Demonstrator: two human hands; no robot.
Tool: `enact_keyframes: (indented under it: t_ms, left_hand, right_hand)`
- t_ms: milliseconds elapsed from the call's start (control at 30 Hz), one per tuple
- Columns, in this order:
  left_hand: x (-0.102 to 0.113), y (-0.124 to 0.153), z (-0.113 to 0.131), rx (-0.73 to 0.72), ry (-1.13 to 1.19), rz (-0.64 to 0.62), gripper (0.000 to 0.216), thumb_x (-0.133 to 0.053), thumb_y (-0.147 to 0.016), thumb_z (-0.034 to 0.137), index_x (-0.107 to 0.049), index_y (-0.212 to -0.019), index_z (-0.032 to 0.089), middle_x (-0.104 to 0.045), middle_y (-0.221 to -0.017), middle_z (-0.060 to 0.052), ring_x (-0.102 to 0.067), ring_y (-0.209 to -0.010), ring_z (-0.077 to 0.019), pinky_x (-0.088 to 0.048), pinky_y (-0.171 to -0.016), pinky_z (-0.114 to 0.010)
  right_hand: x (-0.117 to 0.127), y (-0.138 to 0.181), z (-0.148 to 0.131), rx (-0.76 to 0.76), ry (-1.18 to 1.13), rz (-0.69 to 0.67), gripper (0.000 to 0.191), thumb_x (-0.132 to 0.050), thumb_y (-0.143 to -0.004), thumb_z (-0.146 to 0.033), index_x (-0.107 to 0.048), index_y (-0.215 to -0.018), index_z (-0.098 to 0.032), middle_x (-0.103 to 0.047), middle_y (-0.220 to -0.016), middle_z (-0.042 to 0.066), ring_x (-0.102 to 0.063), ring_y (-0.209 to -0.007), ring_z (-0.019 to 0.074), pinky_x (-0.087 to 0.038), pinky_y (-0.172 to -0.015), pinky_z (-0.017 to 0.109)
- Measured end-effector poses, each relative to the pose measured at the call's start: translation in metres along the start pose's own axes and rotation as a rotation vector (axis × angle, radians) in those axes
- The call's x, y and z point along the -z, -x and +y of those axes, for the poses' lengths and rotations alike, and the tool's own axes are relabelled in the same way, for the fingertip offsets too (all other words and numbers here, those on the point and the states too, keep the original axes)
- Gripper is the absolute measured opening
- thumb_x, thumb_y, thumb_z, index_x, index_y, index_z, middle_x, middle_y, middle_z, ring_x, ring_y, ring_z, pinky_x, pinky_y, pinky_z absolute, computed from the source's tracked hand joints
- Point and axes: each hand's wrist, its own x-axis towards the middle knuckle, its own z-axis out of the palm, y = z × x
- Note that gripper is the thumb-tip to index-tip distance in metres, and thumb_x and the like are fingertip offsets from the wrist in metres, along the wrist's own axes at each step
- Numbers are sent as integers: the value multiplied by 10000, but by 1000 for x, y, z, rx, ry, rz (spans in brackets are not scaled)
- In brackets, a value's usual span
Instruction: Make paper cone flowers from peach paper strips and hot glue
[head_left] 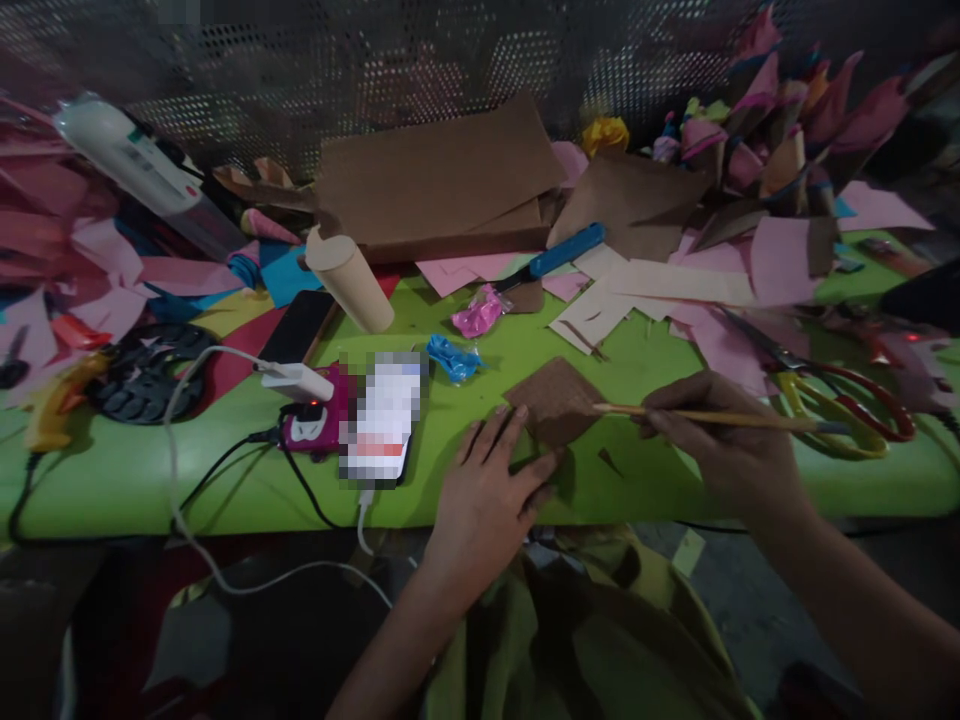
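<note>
A small brown cardboard square [556,400] lies on the green table [225,470] near its front edge. My left hand [491,495] rests flat beside it, fingertips and thumb pressing its left and lower edge. My right hand [712,435] grips a thin wooden stick [720,415] like a pencil; the stick's tip touches the right side of the cardboard square.
Red-and-yellow scissors [847,410] lie right of my right hand. A phone [379,420], magenta power bank [315,425] and cables sit left. Behind are a paper roll [349,280], blue-handled knife [559,255], cardboard sheets [442,180], pink paper scraps [780,260] and a yellow glue gun [52,405].
</note>
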Motion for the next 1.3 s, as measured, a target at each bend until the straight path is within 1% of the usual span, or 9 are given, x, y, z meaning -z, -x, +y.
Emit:
enact_keyframes:
  t_ms: [100, 167, 367, 533, 800, 967, 1067, 1167, 1300]
  left_hand:
    - [0, 0, 0, -1, 3, -13, 265, -619, -953, 346, -746, -1179, 290, -488, -1587, -114, -446, -1474, -332, -454, -1142, -559]
    - [0, 0, 0, -3, 3, -14, 258, -617, -955, 353, -749, -1166, 284, -487, -1588, -114, -444, -1476, -333, -456, -1140, -559]
    - [-1, 0, 0, -9, 12, 8, 272, -617, -955, 354, -746, -1184, 285, -497, -1580, -123, -451, -1473, -337, -461, -1139, -557]
    - [-1, 1, -1, -5, 12, -1, 304, -613, -957, 361, -730, -1233, 309, -491, -1586, -119, -460, -1466, -341, -459, -1139, -562]
    - [-2, 0, -1, 0, 2, -7, 348, -620, -952, 365, -696, -1292, 349, -481, -1597, -98, -437, -1484, -323, -446, -1153, -545]
    - [-4, 0, -1, -2, 2, 16, 353, -616, -957, 352, -687, -1303, 357, -486, -1592, -96, -447, -1476, -319, -441, -1154, -546]
    - [-3, 0, -2, -5, 12, 7, 362, -616, -956, 344, -680, -1312, 353, -487, -1589, -102, -448, -1474, -324, -444, -1147, -555]
    - [-2, -1, -2, 1, 23, -9, 372, -625, -948, 338, -678, -1316, 348, -481, -1590, -107, -444, -1473, -336, -441, -1146, -573]
    - [-1, -2, -2, 23, 40, -22, 376, -646, -932, 316, -682, -1305, 350, -494, -1574, -103, -447, -1465, -337, -438, -1146, -582]
  right_hand:
    - [-10, 4, -5, -39, -44, -177, 297, -785, -759, -524, -673, -744, -250, -694, -667, 20, -646, -601, 193, -501, -540, 303]
    - [-15, 5, -5, -50, -49, -250, 340, -780, -762, -563, -680, -743, -239, -696, -672, 30, -646, -612, 194, -501, -544, 301]
    - [-18, 5, -2, -28, -10, -292, 354, -767, -784, -572, -693, -749, -228, -691, -672, 27, -630, -616, 177, -487, -550, 282]
    - [-18, 4, -2, -8, 22, -329, 374, -755, -787, -592, -679, -742, -228, -690, -662, 31, -621, -593, 177, -478, -531, 282]
    - [-12, 3, 4, 35, 31, -230, 178, -727, -808, -388, -694, -752, -222, -685, -644, 23, -610, -569, 165, -458, -507, 264]
    - [-2, -4, 10, 33, 75, -77, 174, -735, -745, -392, -683, -704, -231, -655, -587, 11, -565, -516, 159, -427, -460, 258]
    - [3, -7, 14, 50, 117, 14, 161, -743, -715, -381, -681, -681, -237, -654, -576, 9, -566, -511, 164, -423, -454, 262]
    - [6, -9, 17, 77, 136, 59, 139, -743, -718, -366, -687, -686, -243, -660, -584, 6, -577, -520, 169, -427, -458, 266]
    - [10, -10, 24, 115, 100, 70, 150, -744, -765, -376, -679, -728, -246, -667, -601, 0, -615, -546, 174, -467, -495, 276]
